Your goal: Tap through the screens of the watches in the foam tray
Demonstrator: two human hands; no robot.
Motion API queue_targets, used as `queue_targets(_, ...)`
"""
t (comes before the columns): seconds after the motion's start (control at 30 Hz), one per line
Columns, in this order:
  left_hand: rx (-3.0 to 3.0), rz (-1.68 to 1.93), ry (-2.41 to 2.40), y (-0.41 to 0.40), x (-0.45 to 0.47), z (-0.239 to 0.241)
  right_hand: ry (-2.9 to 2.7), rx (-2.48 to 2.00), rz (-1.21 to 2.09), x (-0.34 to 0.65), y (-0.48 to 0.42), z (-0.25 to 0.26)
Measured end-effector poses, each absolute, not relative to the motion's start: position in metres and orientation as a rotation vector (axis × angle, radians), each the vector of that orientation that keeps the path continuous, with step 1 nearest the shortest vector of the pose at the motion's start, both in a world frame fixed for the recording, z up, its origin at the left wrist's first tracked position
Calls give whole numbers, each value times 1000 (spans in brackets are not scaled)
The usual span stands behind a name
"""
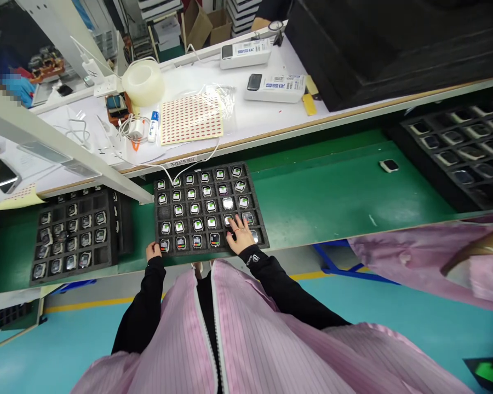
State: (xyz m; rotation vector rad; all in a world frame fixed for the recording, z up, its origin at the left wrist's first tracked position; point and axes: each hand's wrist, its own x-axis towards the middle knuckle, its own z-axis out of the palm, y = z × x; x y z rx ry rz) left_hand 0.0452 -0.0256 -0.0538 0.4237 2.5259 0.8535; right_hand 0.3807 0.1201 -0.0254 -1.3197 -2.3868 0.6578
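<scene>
One dark tray (102,256) of small watches lies to the left of the left hand, on the same green shelf (312,191). The left hand (153,251) rests its fingers at the near left corner of the foam tray (163,213); how firmly it grips cannot be told. One roll of tape (143,83) sits beyond that hand, up on the white bench (238,123).

Between and ahead of the hands, the foam tray carries twenty-eight visible smartwatches (194,208) in five rows, with one bare cell on its left side and one cell hidden under the right hand. The faces are squarish with pale rims; most show white and green, one is plain bright white, and the four leftmost in the near row carry coloured marks.

One sheet of red marks (184,121) lies beyond the foam tray. The right hand (241,238) spreads its fingers over the near right cells; whether it pinches a watch cannot be told. Two white boxes (275,89) lie beyond it, one loose watch (389,165) well to its right, and one more tray (431,164) farther right.
</scene>
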Motion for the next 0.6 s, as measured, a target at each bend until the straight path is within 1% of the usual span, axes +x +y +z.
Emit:
queue_targets(0.17, 417, 866, 2499, -28, 43, -58, -2365, -1338, 658, 379, 116, -24)
queue_targets(0.37, 406, 854, 2465, -31, 41, -60, -2443, -1214, 708, 350, 102, -19)
queue_targets(0.6, 397, 839, 2418, -31, 39, -58, -2474, -1190, 723, 325, 99, -21)
